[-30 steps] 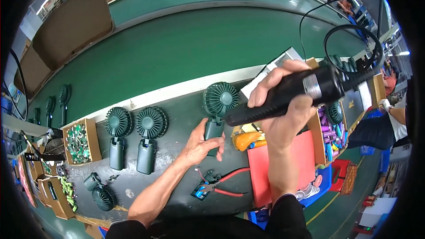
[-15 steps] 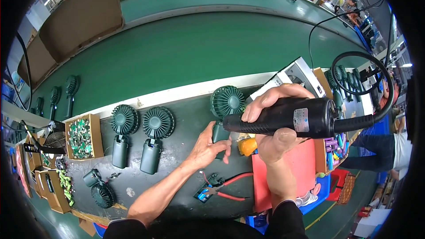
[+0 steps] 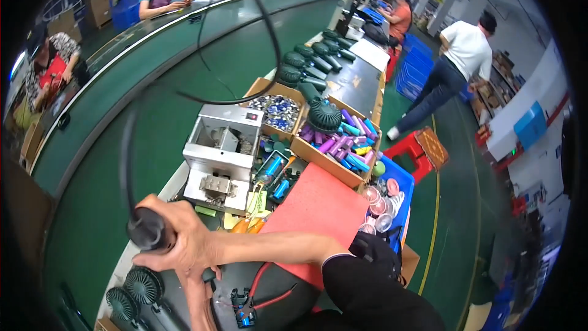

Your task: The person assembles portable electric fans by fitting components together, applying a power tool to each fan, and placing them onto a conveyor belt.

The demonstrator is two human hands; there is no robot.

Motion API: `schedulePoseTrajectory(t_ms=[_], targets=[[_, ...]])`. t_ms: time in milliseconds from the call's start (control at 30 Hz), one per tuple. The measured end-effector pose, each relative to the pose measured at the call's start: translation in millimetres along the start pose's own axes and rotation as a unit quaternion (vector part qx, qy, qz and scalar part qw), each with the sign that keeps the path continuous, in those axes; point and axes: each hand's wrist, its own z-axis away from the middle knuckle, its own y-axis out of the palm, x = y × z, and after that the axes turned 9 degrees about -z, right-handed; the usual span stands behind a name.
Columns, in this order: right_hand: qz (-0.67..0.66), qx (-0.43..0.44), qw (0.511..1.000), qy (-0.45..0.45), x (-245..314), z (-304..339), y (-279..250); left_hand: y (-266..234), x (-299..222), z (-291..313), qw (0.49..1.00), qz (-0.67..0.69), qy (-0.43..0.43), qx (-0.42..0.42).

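Observation:
My right hand (image 3: 187, 239) is wrapped round a thick black electric screwdriver (image 3: 150, 230), whose cable rises from its rear end. Its tip is hidden behind the hand. Below, my left hand (image 3: 197, 291) is mostly covered by the right one; its fingers curl at a dark green bit of the handheld fan (image 3: 209, 275), the rest of which is out of sight. Right of it lie pliers with red handles (image 3: 274, 299), beside a small opened dark part with a blue cell (image 3: 245, 317). Two green handheld fans (image 3: 144, 285) lie at the lower left.
Beyond my hands stands a silver-grey machine (image 3: 222, 153). Near it are a red mat (image 3: 312, 208), a cardboard box of coloured cells (image 3: 340, 168) with a fan head on top, and a blue bin (image 3: 401, 205). A black cable (image 3: 272, 37) loops overhead. Several people are around; one walks at right.
The view has swung to the right, bringing the machine, cell box and aisle into the middle. The screwdriver has gone from lying level to tilted upright, still in my right hand.

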Motion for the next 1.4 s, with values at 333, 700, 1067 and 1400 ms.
schedulePoseTrajectory(t_ms=[333,700,1067,1400], targets=[[-0.012,0.023,0.999,-0.026,7.0,-3.5,-1.1,3.6,0.4,-0.3,1.000,-0.006,-0.009,0.024],[-0.018,0.034,0.995,-0.090,-0.4,1.2,3.9,-7.6,12.6,-1.9,0.999,-0.048,-0.016,0.015],[-0.010,-0.160,0.984,-0.080,53.9,-44.2,-71.6,-5.1,-6.0,-7.3,0.999,0.005,0.035,0.006],[0.083,-0.167,0.982,-0.017,41.7,-46.1,-64.6,-3.9,-0.5,-7.6,0.999,0.020,0.036,0.019]])
